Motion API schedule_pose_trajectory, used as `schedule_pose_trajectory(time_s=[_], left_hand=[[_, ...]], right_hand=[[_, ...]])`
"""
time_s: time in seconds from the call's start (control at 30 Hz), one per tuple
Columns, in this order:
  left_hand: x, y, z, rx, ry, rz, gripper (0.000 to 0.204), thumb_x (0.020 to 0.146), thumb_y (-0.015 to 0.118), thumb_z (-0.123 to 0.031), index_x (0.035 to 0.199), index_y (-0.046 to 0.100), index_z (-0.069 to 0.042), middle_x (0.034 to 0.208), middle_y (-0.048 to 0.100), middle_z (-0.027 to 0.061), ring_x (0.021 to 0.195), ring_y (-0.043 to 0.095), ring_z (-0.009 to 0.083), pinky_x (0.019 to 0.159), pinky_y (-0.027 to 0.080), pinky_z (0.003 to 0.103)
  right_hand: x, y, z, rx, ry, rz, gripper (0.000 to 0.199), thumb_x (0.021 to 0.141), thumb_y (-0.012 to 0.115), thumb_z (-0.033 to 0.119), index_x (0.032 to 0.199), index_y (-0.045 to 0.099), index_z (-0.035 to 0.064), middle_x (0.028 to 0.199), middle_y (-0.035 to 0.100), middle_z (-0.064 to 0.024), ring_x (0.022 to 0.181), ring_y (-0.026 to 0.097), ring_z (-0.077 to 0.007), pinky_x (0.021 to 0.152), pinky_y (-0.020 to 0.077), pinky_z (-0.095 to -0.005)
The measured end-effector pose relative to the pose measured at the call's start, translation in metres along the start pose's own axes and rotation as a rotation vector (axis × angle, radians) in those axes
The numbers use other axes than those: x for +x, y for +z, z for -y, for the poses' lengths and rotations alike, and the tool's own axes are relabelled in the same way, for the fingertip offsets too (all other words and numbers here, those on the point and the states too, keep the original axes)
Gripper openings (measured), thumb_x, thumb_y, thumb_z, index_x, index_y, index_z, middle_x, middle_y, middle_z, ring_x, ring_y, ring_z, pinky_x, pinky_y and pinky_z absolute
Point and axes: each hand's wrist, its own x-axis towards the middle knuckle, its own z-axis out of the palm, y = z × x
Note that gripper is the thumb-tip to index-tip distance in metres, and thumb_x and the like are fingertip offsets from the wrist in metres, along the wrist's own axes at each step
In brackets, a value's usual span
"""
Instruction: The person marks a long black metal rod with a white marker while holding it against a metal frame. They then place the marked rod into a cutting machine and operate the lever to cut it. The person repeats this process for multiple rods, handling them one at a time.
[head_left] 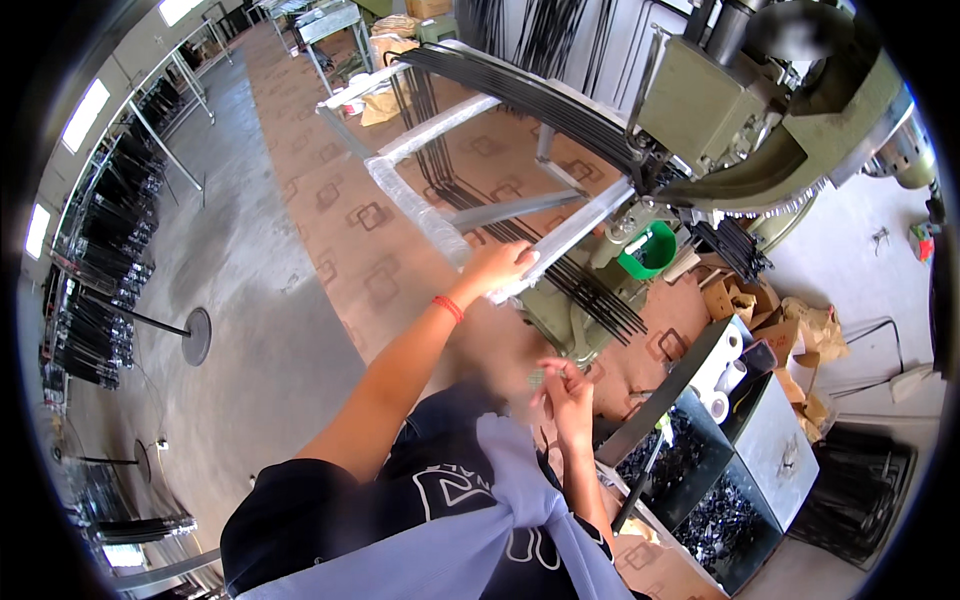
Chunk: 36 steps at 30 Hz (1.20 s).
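Observation:
My left hand is closed around the near corner of a metal frame whose bars are wrapped in clear plastic. Long black bent rods lie across the frame's far side, reaching toward a green machine on the right. More black rods show below the frame, by the machine's base. My right hand hovers in front of my body, fingers loosely curved and apart, with nothing visible in it. It is between the frame's near corner and a metal bin.
A green tub is fixed beside the machine. The bin to my right holds small black pieces and white rolls. Cardboard boxes stand behind it. Racks of black parts line the far left, near a round-based stand.

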Motion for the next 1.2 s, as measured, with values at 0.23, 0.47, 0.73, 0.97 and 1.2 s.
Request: schedule_pose_trajectory(time_s=[0.23,0.47,0.73,0.97,1.2], left_hand=[[0.003,0.015,0.022,-0.081,0.124,-0.172,0.036,0.087,0.049,-0.039,0.102,0.058,-0.008,0.077,0.062,0.0144,0.070,0.062,0.0258,0.063,0.045,0.036],[0.006,0.010,0.021,-0.297,0.235,-0.331,0.017,0.083,0.050,-0.014,0.096,0.060,-0.009,0.079,0.063,0.0157,0.076,0.062,0.0332,0.066,0.047,0.040],[-0.031,0.005,0.009,-0.778,0.410,-0.330,0.021,0.083,0.043,0.002,0.098,0.058,0.000,0.090,0.065,0.0109,0.075,0.063,0.0205,0.066,0.048,0.034],[-0.213,-0.039,-0.090,-1.124,0.933,0.199,0.019,0.083,0.046,0.003,0.093,0.061,0.000,0.093,0.063,0.0099,0.089,0.059,0.0209,0.081,0.045,0.031],[-0.326,-0.137,-0.144,-1.171,1.812,0.337,0.022,0.074,0.054,0.004,0.093,0.055,-0.006,0.101,0.060,0.0082,0.094,0.057,0.0266,0.084,0.045,0.039]], right_hand=[[-0.003,0.012,0.006,-0.037,-0.052,-0.038,0.020,0.092,0.044,0.018,0.098,0.057,0.0032,0.052,0.055,-0.0017,0.039,0.038,-0.0018,0.037,0.0284,-0.0181],[-0.026,0.031,0.018,-0.078,-0.167,-0.272,0.023,0.093,0.042,0.018,0.096,0.060,0.0033,0.050,0.054,-0.0012,0.041,0.037,-0.0025,0.042,0.0309,-0.0206],[-0.106,0.075,0.008,-0.215,-0.240,-0.574,0.029,0.093,0.043,0.022,0.104,0.062,0.0033,0.059,0.054,-0.0016,0.051,0.045,-0.0065,0.051,0.0395,-0.0232],[-0.246,0.153,0.071,-0.715,-0.720,-1.072,0.036,0.071,0.053,-0.003,0.107,0.057,-0.0065,0.069,0.059,-0.0124,0.061,0.060,-0.0172,0.061,0.0471,-0.0265],[-0.393,0.239,0.068,-0.852,-1.099,-1.219,0.048,0.089,0.046,0.038,0.130,0.027,0.0229,0.103,0.051,-0.0087,0.069,0.053,-0.0186,0.060,0.0413,-0.0313]])
